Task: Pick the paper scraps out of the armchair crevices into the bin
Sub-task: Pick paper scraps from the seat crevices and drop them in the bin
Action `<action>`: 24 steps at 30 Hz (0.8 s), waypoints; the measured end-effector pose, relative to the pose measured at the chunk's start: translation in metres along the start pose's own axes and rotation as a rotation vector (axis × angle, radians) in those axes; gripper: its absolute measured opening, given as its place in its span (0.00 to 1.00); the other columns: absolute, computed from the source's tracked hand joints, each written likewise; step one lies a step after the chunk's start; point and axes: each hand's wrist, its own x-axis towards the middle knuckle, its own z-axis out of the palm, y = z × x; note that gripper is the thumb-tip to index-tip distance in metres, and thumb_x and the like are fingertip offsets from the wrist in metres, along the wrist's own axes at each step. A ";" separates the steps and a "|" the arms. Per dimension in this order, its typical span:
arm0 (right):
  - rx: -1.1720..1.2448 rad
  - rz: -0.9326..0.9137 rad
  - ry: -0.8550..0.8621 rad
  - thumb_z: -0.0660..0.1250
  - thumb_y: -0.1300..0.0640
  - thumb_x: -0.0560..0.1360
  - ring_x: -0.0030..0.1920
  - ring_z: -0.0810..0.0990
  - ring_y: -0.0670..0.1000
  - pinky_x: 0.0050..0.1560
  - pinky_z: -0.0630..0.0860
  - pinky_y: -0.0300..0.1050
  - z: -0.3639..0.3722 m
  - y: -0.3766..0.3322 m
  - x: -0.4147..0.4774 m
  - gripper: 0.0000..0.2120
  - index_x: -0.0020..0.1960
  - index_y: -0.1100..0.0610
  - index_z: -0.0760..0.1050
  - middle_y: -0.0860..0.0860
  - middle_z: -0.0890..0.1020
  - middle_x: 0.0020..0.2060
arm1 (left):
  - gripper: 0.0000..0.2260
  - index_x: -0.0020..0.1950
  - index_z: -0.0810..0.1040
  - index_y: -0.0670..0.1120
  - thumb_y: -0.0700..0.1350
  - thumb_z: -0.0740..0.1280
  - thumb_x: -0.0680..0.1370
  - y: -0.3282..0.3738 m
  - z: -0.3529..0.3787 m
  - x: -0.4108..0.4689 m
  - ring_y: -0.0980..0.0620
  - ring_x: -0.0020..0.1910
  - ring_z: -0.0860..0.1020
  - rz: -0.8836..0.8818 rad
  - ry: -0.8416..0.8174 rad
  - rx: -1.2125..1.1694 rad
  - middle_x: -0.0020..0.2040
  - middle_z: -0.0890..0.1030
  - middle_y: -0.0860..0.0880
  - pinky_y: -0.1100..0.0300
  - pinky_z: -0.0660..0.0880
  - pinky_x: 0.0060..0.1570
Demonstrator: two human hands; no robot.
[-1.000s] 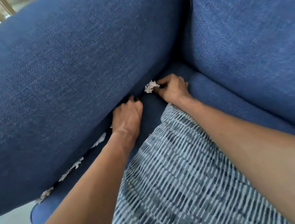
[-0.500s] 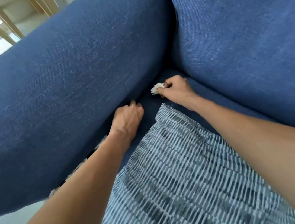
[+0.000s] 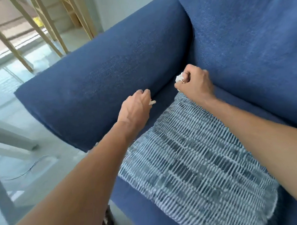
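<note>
A blue fabric armchair (image 3: 103,76) fills the view. My right hand (image 3: 195,83) hovers near the back corner of the seat, closed around a crumpled white paper scrap (image 3: 179,78). My left hand (image 3: 136,108) rests against the inner side of the left armrest, fingers curled, with a small white scrap (image 3: 152,102) sticking out from under them. The crevice between armrest and seat runs under my left forearm and is mostly hidden. No bin is in view.
A blue-and-white striped cushion (image 3: 196,162) lies on the seat under my right arm. To the left is pale floor (image 3: 11,87) with wooden slats (image 3: 6,39) and a white frame (image 3: 2,140). A thin wire (image 3: 30,168) lies on the floor.
My head has pulled back and up, showing more of the armrest and floor. Both hands have lifted away from the crevice, the right with its crumpled scrap, the left now showing a small scrap.
</note>
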 end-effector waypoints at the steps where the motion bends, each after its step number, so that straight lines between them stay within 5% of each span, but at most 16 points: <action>1: 0.008 -0.019 -0.001 0.69 0.58 0.66 0.34 0.75 0.50 0.31 0.67 0.42 -0.002 -0.011 -0.013 0.09 0.39 0.55 0.68 0.45 0.76 0.30 | 0.08 0.53 0.73 0.43 0.47 0.62 0.83 -0.005 -0.010 -0.014 0.41 0.44 0.78 0.000 0.008 -0.051 0.49 0.77 0.45 0.48 0.74 0.42; 7: 0.066 -0.123 0.000 0.66 0.61 0.70 0.39 0.77 0.58 0.38 0.75 0.52 -0.005 -0.057 -0.095 0.11 0.52 0.55 0.71 0.52 0.81 0.36 | 0.06 0.48 0.76 0.46 0.48 0.65 0.80 -0.039 -0.043 -0.106 0.47 0.43 0.77 -0.036 0.149 -0.183 0.45 0.79 0.50 0.54 0.71 0.40; 16: 0.143 -0.138 -0.123 0.66 0.65 0.72 0.42 0.81 0.55 0.41 0.69 0.37 0.034 -0.128 -0.208 0.09 0.49 0.59 0.82 0.53 0.85 0.41 | 0.05 0.49 0.77 0.45 0.46 0.66 0.80 -0.093 -0.067 -0.246 0.46 0.42 0.80 -0.140 0.122 -0.262 0.45 0.81 0.48 0.50 0.76 0.41; 24: 0.100 -0.122 -0.289 0.66 0.55 0.77 0.45 0.82 0.53 0.48 0.77 0.46 0.112 -0.163 -0.304 0.08 0.50 0.57 0.82 0.52 0.86 0.43 | 0.06 0.52 0.78 0.46 0.48 0.66 0.80 -0.164 -0.051 -0.365 0.47 0.44 0.81 -0.311 0.067 -0.261 0.50 0.82 0.47 0.51 0.79 0.43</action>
